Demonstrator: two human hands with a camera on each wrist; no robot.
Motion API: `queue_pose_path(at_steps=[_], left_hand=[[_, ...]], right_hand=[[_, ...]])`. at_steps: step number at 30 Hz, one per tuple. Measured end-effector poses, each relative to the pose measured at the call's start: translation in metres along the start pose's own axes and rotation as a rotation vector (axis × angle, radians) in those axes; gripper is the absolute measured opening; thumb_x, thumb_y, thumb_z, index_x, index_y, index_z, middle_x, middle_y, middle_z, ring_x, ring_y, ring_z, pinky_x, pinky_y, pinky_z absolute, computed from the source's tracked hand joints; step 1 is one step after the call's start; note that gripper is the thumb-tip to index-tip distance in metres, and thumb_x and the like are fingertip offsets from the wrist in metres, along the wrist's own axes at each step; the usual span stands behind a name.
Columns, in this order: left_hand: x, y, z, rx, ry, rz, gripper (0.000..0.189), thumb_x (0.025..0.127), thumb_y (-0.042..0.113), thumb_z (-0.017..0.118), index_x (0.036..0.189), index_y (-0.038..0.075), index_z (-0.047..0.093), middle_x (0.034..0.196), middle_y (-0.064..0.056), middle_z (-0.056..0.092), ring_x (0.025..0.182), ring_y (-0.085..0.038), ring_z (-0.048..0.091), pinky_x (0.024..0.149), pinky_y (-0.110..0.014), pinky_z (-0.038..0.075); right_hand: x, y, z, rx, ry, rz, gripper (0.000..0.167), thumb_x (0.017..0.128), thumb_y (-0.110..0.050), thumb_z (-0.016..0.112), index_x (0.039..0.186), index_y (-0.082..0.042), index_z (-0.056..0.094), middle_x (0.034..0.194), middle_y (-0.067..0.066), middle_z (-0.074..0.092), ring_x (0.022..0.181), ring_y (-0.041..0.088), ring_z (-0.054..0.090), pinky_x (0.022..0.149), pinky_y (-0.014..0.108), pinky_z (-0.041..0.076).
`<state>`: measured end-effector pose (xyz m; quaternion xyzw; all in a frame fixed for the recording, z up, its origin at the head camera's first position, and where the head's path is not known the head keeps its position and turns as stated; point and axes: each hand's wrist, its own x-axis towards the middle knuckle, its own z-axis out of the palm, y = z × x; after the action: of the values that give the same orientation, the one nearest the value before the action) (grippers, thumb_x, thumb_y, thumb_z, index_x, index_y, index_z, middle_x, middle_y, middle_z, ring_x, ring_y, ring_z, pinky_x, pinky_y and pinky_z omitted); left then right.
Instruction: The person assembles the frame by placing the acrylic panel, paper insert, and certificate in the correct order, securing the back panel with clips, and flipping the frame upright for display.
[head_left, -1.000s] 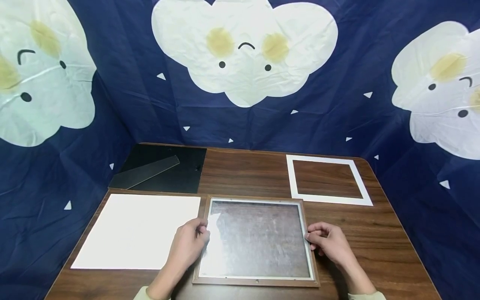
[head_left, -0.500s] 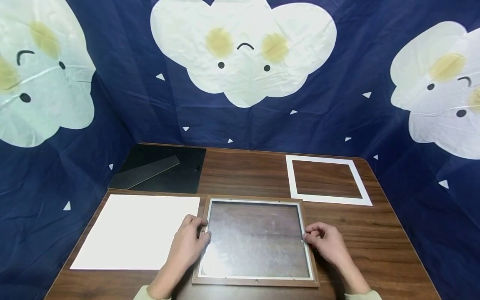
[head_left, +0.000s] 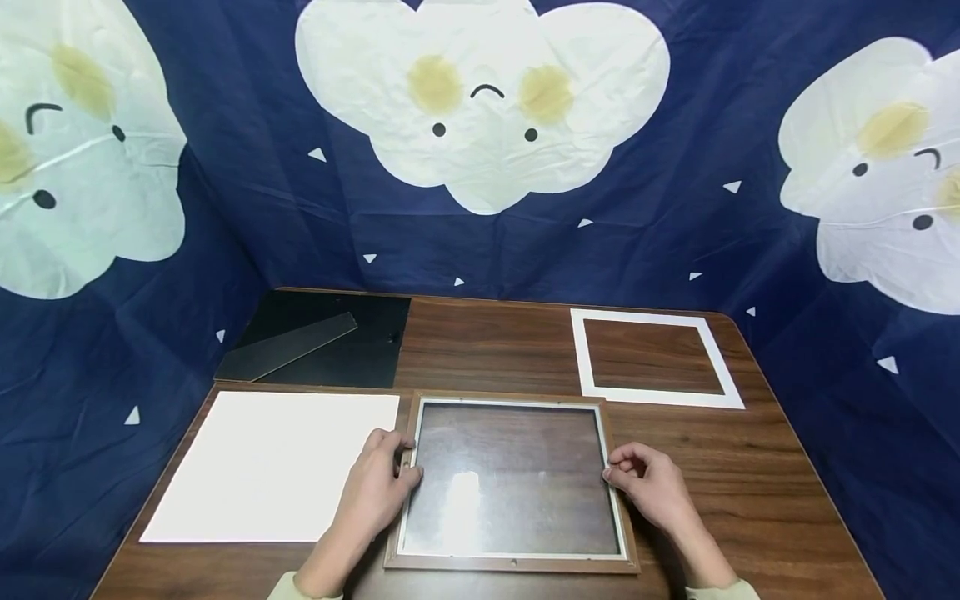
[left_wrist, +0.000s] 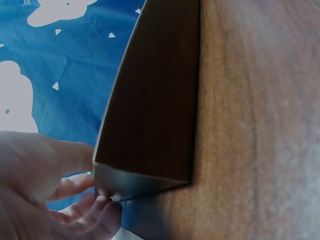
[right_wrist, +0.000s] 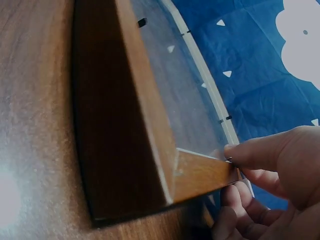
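A brown wooden picture frame [head_left: 517,565] lies back side up on the table, a clear pane [head_left: 525,467] within its pale inner rim. At its left side my left hand [head_left: 378,479] grips the edge, thumb over the inner rim and fingers along the outside. My right hand [head_left: 651,483] holds the opposite side, thumb and index fingertip together at the inner rim. In the right wrist view, the right fingertips [right_wrist: 232,152] touch the rim beside a small dark tab. Curled left fingers [left_wrist: 82,215] meet the frame's side [left_wrist: 150,100] in the left wrist view.
A white sheet [head_left: 270,467] lies left of the frame. Behind it is a black backing board [head_left: 375,358] with a stand leg [head_left: 300,346]. A white mat border [head_left: 660,398] lies at the back right. Blue cloud-patterned cloth [head_left: 480,250] surrounds the wooden table [head_left: 750,500].
My right hand has shifted slightly left, from the outer edge onto the inner rim. The left thumb reaches a little further over the rim. The bright reflection on the pane has moved right.
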<state>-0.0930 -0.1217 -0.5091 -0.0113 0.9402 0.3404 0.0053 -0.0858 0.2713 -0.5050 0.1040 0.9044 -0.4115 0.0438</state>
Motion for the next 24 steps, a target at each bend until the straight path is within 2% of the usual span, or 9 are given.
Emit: queue_pose_path(at_steps=[5,12,24], left_hand=[[0.0015,-0.0005,0.0008,-0.012,0.006,-0.001,0.043,0.081,0.013,0.081,0.122,0.006,0.069,0.108,-0.007,0.06,0.074,-0.01,0.051,0.062,-0.025,0.043],[0.0019,-0.0021,-0.0007,-0.037,0.028,0.0,0.056,0.08,0.01,0.081,0.133,-0.002,0.064,0.105,-0.008,0.063,0.072,-0.01,0.05,0.059,-0.023,0.042],[0.0059,-0.005,-0.0044,-0.017,0.058,0.029,0.051,0.081,0.005,0.075,0.13,-0.007,0.065,0.099,-0.008,0.065,0.072,-0.011,0.052,0.06,-0.024,0.043]], right_hand=[[0.001,0.0021,0.0008,0.012,-0.002,0.008,0.021,0.081,-0.01,0.083,0.098,-0.007,0.071,0.083,0.002,0.063,0.072,0.011,0.056,0.065,0.022,0.046],[0.0014,0.0011,-0.0003,0.093,-0.011,0.05,0.045,0.079,-0.005,0.083,0.119,0.003,0.063,0.087,0.006,0.062,0.071,0.011,0.058,0.058,0.023,0.05],[0.0028,-0.0037,0.0029,0.102,-0.004,0.039,0.042,0.08,-0.002,0.081,0.118,0.005,0.064,0.087,0.007,0.062,0.069,0.01,0.057,0.052,0.026,0.052]])
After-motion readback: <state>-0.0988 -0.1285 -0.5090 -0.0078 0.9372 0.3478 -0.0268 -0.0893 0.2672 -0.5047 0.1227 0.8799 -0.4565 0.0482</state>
